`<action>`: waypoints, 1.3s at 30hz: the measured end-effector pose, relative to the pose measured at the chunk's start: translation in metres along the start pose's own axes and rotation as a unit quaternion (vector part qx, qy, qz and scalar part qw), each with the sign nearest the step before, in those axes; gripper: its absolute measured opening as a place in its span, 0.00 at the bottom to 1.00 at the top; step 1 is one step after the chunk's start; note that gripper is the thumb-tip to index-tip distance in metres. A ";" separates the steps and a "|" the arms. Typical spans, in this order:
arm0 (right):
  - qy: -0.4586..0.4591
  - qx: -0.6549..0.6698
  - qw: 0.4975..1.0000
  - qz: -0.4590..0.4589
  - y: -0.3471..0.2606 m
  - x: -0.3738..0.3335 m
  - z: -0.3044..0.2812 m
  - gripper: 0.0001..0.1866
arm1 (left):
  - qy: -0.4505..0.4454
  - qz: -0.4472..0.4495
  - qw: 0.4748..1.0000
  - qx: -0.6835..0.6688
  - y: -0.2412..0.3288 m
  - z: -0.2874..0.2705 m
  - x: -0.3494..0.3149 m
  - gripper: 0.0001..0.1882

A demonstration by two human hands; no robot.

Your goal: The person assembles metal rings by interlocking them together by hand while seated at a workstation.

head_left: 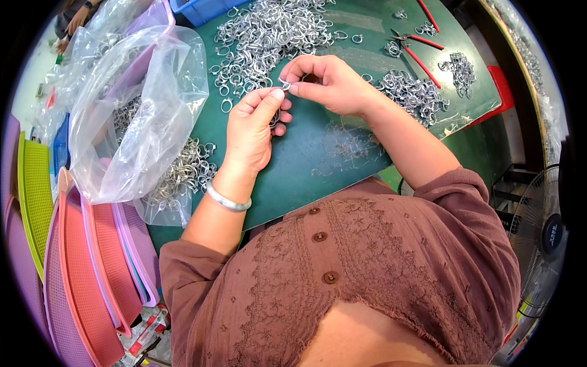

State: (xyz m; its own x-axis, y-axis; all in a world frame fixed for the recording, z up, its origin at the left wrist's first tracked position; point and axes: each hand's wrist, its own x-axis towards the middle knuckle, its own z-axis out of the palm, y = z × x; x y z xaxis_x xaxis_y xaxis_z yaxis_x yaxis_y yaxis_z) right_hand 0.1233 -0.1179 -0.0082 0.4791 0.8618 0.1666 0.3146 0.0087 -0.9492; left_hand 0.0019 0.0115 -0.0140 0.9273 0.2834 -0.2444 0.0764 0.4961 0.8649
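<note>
Both my hands meet above the green table, fingertips pinched on a small silver metal ring (284, 84). My left hand (252, 125), with a bangle on its wrist, grips the ring's near side between thumb and forefinger. Its other fingers curl around what look like more rings (274, 119), partly hidden in the palm. From the right, my right hand (333, 84) pinches the same ring with thumb and forefinger. Just beyond my hands spreads a large heap of loose silver rings (272, 30). Linked or bunched rings (413, 95) lie right of my right hand.
Red-handled pliers (419, 54) lie spread open at the far right, near small ring clusters (458, 72). A clear plastic bag (147, 122) with rings stands left. Colourful plastic baskets (82, 275) stack lower left; a blue crate (205, 11) sits behind. A fan (544, 235) stands right.
</note>
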 end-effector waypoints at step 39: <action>0.159 -0.311 0.935 -0.060 0.012 0.000 -0.016 0.10 | -0.043 -0.025 0.999 -0.019 0.004 -0.002 -0.001 0.14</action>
State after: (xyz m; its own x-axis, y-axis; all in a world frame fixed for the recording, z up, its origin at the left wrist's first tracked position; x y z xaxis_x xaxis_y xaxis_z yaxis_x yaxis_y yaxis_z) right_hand 0.1404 -0.1257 -0.0153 0.5980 0.6789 0.4261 0.7503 -0.2870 -0.5956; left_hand 0.0003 0.0149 -0.0117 0.9512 0.1865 -0.2459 0.1099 0.5397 0.8347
